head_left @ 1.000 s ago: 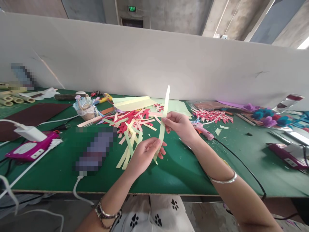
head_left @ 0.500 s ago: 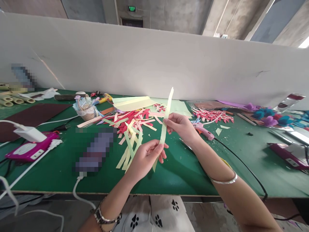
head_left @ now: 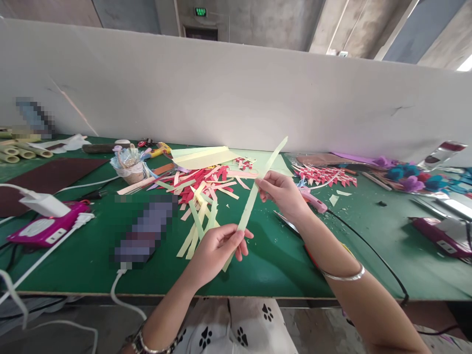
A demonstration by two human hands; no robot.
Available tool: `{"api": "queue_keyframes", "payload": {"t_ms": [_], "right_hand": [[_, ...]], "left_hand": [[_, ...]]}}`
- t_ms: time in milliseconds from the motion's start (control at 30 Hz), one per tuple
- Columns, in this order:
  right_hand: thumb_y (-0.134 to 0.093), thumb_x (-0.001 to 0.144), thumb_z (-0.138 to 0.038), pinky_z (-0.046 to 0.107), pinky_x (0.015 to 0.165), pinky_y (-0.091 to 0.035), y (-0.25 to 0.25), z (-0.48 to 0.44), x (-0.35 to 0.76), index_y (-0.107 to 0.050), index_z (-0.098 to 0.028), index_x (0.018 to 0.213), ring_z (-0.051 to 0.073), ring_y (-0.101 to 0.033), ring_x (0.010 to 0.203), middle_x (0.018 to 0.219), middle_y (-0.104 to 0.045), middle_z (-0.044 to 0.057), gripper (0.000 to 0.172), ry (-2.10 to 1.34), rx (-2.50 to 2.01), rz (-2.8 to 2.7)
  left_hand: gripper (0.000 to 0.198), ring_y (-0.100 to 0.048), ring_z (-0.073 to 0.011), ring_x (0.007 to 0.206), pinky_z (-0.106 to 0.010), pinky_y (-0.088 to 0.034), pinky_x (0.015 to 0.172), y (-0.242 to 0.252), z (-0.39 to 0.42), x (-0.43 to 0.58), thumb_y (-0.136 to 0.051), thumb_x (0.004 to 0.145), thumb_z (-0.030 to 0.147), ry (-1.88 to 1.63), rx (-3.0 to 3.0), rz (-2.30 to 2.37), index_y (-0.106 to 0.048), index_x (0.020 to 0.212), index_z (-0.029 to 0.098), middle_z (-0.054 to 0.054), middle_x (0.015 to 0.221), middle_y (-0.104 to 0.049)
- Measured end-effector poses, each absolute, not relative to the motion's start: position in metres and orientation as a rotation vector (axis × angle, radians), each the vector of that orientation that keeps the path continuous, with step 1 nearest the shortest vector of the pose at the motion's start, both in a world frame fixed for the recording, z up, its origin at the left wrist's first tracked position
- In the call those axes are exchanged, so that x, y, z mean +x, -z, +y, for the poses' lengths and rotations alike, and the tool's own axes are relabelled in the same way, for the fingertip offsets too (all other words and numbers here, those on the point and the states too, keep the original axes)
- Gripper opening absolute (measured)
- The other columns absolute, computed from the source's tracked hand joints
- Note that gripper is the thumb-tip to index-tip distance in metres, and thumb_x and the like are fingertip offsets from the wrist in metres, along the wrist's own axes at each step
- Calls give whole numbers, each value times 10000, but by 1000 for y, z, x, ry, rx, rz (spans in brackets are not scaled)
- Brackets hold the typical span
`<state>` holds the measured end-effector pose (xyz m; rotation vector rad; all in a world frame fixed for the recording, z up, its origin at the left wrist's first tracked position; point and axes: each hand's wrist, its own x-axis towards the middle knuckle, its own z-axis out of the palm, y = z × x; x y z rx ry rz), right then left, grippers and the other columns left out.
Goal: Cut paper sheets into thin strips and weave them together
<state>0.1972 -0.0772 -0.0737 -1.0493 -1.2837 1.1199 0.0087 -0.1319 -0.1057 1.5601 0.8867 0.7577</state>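
Several hollow tubes [head_left: 20, 153]: lying at the far left corner of the tabletop [head_left: 265, 275].
Magenta power strip [head_left: 46, 226]: near the left edge, a white plug standing on it.
Small basket [head_left: 134, 173]: near the far edge, dressed in pale blue.
Strip heap [head_left: 206, 184]: red, pink, yellow and green, loose, mid-tabletop, some ends trailing toward the near edge.
Left hand [head_left: 219, 248]: above the near edge, thumb and fingers pinching the held strip's lower part.
Pale green strip [head_left: 249, 206]: held over the middle, slanting from lower left to upper right, its upper end toward the far edge.
Right hand [head_left: 282, 194]: pinching the same strip farther up.
Scissors [head_left: 287, 222]: partly hidden under the right forearm.
Pink glue gun [head_left: 314, 200]: just beyond that forearm.
Woven red-and-white piece [head_left: 326, 176]: near the far edge, right of centre.
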Motion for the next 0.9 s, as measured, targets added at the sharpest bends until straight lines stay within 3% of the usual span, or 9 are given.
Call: {"api": "queue_keyframes", "payload": {"t_ms": [267, 500, 700, 900], "right_hand": [[-688, 681, -407, 199, 479, -383, 73, -76, 207, -508, -173, 626, 57, -468, 459, 501, -524, -52, 300, -1095, -1104, -1239], [-707, 661, -410, 206, 499, -415, 74, -76, 214, -507, -174, 633, 63, -488, 478, 517, -534, -47, 310, -1056, -1136, -1212], [-726, 651, -383, 199, 506, -433, 75, -74, 228, -510, -178, 628, 62, -500, 499, 543, -529, -47, 299, -1013, -1121, -1154], [-713, 677, -371, 200, 503, -427, 71, -86, 223, -527, -179, 640, 64, -503, 489, 528, -541, -44, 270, -1051, -1087, -1171]], "left_hand": [[212, -622, -169, 764, -231, -453, 674, 95, -149, -14, -532, 823, 377, -387, 1781, 903, -682, 790, 231, -14, 808, -685], [321, -483, -126, 520, -222, -310, 486, 89, -150, -34, -536, 805, 406, -368, 2080, 1143, -579, 552, 213, 17, 579, -548], [222, -589, -151, 621, -208, -396, 535, 89, -149, -52, -535, 800, 357, -371, 1989, 1149, -617, 632, 237, 4, 669, -634], [242, -554, -145, 580, -205, -395, 502, 86, -143, -55, -553, 788, 389, -521, 2024, 1251, -587, 618, 221, 5, 622, -615]]}}
